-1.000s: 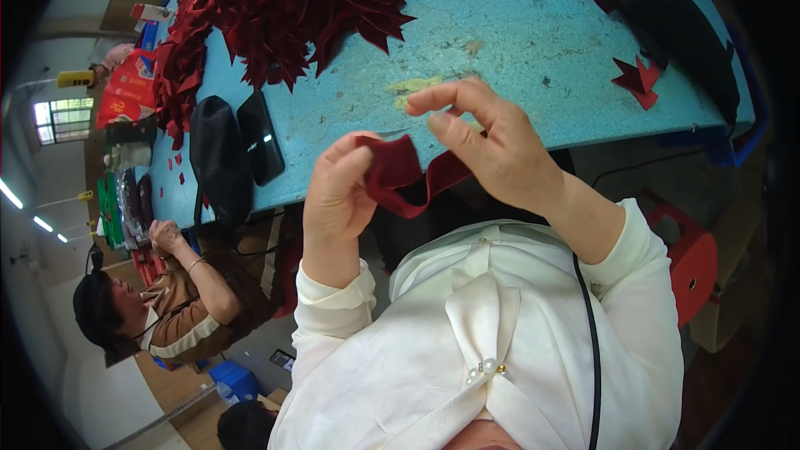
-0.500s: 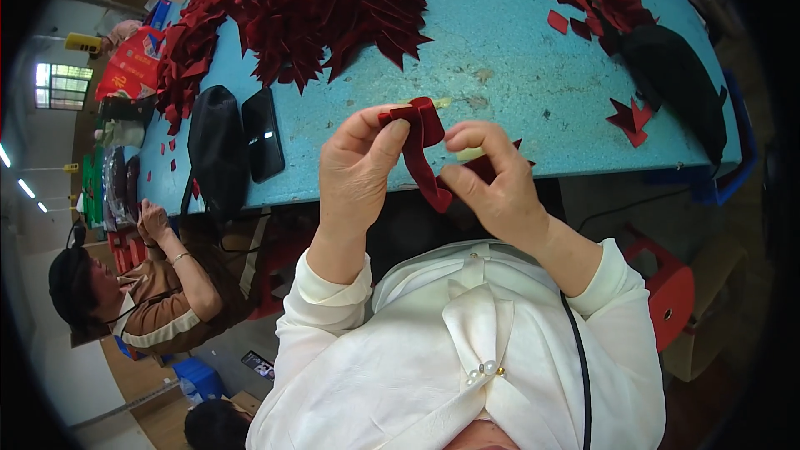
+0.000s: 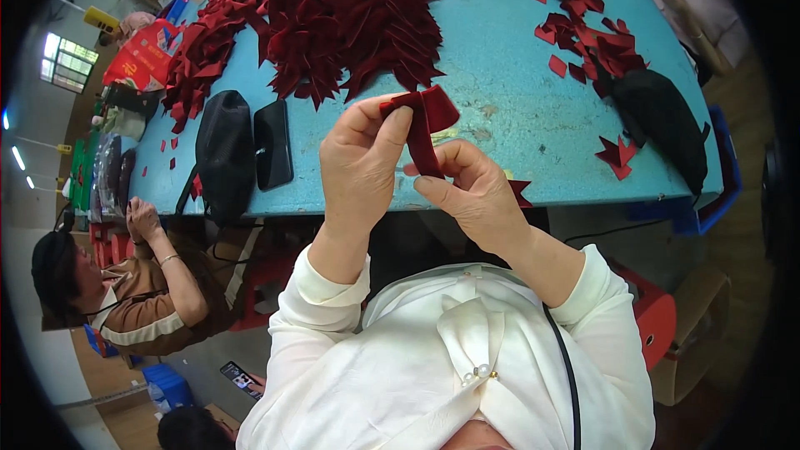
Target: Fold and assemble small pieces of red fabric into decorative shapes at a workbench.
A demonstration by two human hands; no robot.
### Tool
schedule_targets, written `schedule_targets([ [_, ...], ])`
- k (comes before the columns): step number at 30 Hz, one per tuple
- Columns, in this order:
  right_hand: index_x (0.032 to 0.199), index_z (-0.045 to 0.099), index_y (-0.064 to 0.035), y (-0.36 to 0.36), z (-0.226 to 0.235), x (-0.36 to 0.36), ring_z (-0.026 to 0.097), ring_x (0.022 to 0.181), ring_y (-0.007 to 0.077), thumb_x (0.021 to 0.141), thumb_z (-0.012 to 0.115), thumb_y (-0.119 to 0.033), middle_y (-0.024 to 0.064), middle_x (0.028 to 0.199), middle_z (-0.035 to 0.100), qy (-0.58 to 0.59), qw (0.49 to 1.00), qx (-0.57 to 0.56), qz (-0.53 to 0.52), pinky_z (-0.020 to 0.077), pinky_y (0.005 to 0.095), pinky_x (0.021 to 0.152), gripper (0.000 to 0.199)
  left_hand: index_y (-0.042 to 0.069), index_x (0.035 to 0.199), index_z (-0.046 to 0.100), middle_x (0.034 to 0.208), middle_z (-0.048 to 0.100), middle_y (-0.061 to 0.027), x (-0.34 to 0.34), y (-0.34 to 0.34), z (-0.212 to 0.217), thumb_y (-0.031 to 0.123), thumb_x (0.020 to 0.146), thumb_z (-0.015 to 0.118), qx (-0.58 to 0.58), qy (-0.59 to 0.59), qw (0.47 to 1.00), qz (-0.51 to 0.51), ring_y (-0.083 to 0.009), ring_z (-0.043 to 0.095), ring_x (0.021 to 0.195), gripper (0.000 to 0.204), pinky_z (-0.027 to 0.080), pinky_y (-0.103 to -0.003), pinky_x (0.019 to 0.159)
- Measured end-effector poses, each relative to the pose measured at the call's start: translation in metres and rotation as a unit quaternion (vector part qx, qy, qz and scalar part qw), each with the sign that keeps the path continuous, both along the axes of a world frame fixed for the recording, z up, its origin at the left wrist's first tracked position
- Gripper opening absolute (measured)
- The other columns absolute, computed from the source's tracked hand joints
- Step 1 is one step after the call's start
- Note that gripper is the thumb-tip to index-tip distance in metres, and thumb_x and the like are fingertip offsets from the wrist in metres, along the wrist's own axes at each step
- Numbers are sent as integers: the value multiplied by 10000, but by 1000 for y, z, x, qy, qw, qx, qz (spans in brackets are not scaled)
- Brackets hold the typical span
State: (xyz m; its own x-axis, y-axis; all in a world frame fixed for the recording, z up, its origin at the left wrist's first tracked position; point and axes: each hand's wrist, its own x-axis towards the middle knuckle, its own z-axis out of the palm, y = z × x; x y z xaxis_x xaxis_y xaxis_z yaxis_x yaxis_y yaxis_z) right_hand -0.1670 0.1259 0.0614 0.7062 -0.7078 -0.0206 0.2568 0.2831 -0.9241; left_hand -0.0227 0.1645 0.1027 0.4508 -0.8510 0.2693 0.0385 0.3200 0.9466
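Observation:
A dark red velvet ribbon [image 3: 422, 137] is held up in front of me, just above the near edge of the table. My left hand [image 3: 367, 150] pinches its folded upper part between thumb and fingers, and a loop stands out to the right of the pinch. Lower down, my right hand [image 3: 479, 196] has thumb and fingers closed round the hanging length. A notched red tip [image 3: 520, 192] shows to the right of that hand; whether it belongs to the same ribbon is hidden.
Finished-looking red bows [image 3: 350, 25] heap at the far side of the blue table [image 3: 500, 117]. Loose red pieces [image 3: 612, 50] lie at far right. A black pouch [image 3: 225, 150] and phone [image 3: 273, 146] lie left; another black bag [image 3: 662, 121] lies right. A co-worker [image 3: 150, 292] sits at left.
My right hand has moved left and closed on the hanging ribbon; before, its fingers were apart beside it. The ribbon's loop has swung outward, and the view has shifted slightly.

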Motion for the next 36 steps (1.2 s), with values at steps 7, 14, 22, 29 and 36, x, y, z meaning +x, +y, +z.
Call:
schedule_targets([
  [7, 1067, 647, -21, -6, -10, -4, 594, 913, 85, 879, 699, -74, 28, 989, 668, 4, 999, 42, 12, 476, 249, 852, 202, -2, 1037, 650, 875, 672, -21, 8, 2, 1, 151, 923, 651, 66, 158, 983, -66, -50, 565, 712, 190, 464, -187, 651],
  [14, 1001, 706, -47, -20, -23, -8, 566, 836, 72, 858, 731, -98, 18, 985, 636, 30, 996, -87, -18, 467, 222, 738, 154, 10, 1027, 660, 793, 648, 13, 6, 7, -2, 182, 915, 665, 125, 279, 943, -128, -24, 497, 614, 206, 402, -154, 569],
  [22, 979, 721, -63, -37, -20, -17, 577, 915, 123, 817, 742, -63, 42, 1020, 659, 89, 970, -226, -24, 476, 267, 797, 164, -4, 1021, 639, 799, 663, -37, 9, 19, -5, 179, 925, 651, 156, 278, 933, -169, -52, 539, 515, 207, 381, -168, 444],
  [29, 966, 706, -9, -53, -11, -29, 603, 823, 120, 840, 687, -9, 70, 1009, 649, 99, 939, -329, -15, 500, 252, 714, 128, -39, 1054, 612, 888, 699, -122, 12, 24, -7, 179, 939, 633, 147, 249, 938, -192, -132, 682, 641, 247, 468, -185, 477],
  [36, 937, 687, 24, -60, -9, -39, 602, 843, 117, 903, 610, -16, 71, 1016, 635, 67, 956, -287, 10, 492, 235, 739, 93, -27, 1035, 611, 882, 699, -158, 8, 27, -12, 154, 953, 604, 153, 213, 944, -199, -179, 703, 669, 199, 534, -208, 523],
])
